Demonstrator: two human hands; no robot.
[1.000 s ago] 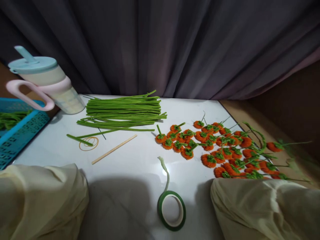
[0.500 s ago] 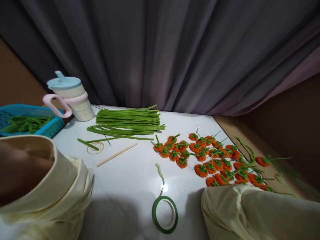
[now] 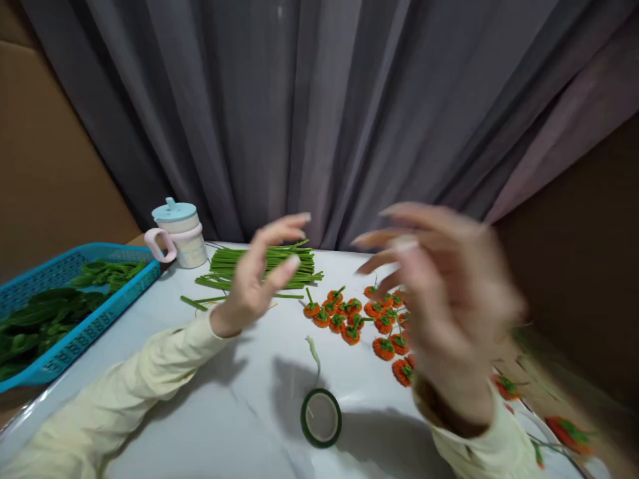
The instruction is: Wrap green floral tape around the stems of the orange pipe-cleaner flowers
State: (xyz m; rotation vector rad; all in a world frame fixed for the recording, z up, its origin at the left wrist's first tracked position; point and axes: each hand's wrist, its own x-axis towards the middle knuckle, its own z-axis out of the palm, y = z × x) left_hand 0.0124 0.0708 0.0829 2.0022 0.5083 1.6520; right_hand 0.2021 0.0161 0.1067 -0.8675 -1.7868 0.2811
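Note:
My left hand [image 3: 259, 276] is raised over the table, fingers and thumb apart and nothing between them. Behind it lies a bundle of green fuzzy stems [image 3: 294, 266], partly covered by the hand. My right hand [image 3: 444, 279] hovers higher and nearer, blurred by motion, its fingers spread with nothing visible in them. Beyond and below it sit several small orange fuzzy pumpkins [image 3: 350, 334] with green tops; the hand and sleeve hide part of the group. A roll of green tape [image 3: 321, 418] lies in front, its loose end [image 3: 313, 351] reaching toward the back.
At the left stands a blue plastic basket [image 3: 94, 332] with green leaf pieces [image 3: 54, 313] in it. A lidded cup [image 3: 187, 246] with a pink handle is at the back left. A grey curtain [image 3: 279, 120] hangs behind the white table [image 3: 214, 426].
Both hands have come up into view above the table, where before mostly sleeves showed. The camera view has shifted, bringing more of the basket into sight.

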